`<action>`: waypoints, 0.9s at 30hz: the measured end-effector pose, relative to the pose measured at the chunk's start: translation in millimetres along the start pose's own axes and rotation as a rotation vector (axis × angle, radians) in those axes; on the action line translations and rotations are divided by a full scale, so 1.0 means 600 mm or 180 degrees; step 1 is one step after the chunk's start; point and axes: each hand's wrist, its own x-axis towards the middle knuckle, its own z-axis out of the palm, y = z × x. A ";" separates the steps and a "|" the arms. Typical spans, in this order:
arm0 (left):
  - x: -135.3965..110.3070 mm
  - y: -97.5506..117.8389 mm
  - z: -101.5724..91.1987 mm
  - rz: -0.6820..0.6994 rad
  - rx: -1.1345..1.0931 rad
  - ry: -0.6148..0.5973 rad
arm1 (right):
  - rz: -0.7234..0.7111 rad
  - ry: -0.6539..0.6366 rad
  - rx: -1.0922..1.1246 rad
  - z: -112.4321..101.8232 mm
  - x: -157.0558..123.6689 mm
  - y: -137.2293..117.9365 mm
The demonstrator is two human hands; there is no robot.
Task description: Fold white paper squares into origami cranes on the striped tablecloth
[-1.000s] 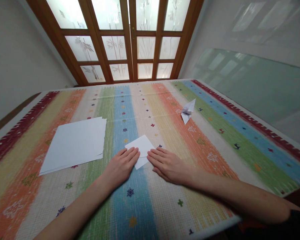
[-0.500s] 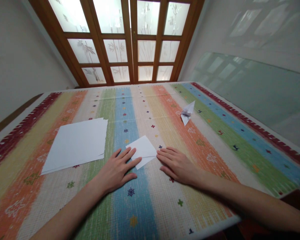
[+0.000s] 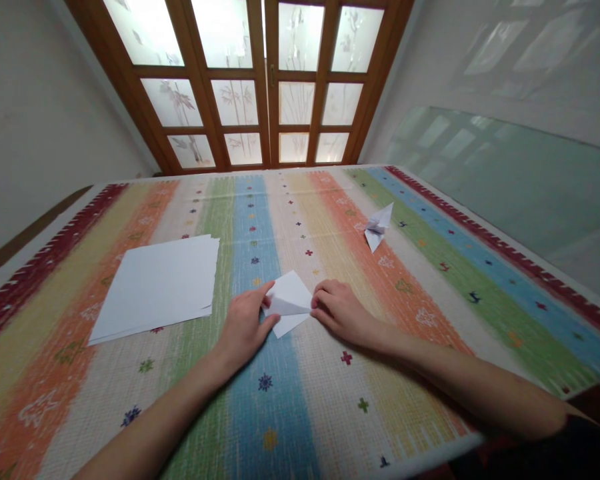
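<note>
A small folded sheet of white paper (image 3: 290, 293) lies on the striped tablecloth between my hands. One flap of it is lifted a little along its near side. My left hand (image 3: 247, 320) pinches the paper's left edge between thumb and fingers. At the right corner, my right hand (image 3: 341, 308) has its fingertips closed on the paper. Farther off to the right rests a folded paper crane-like figure (image 3: 377, 227) with pointed ends, touched by neither hand.
A stack of white paper sheets (image 3: 157, 287) lies on the left. The striped tablecloth (image 3: 265, 427) covers the table. Behind the table stand wooden doors with frosted panes (image 3: 243, 100), and a glass panel (image 3: 505, 173) leans along the right wall.
Both hands have gone from lying flat with fingers stretched to pinching the paper at its left and right ends. The near flap has risen slightly.
</note>
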 end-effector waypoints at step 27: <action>0.033 0.051 -0.009 -0.0920 0.0813 -0.0790 | 0.0372 -0.0346 -0.0715 0.001 0.018 -0.021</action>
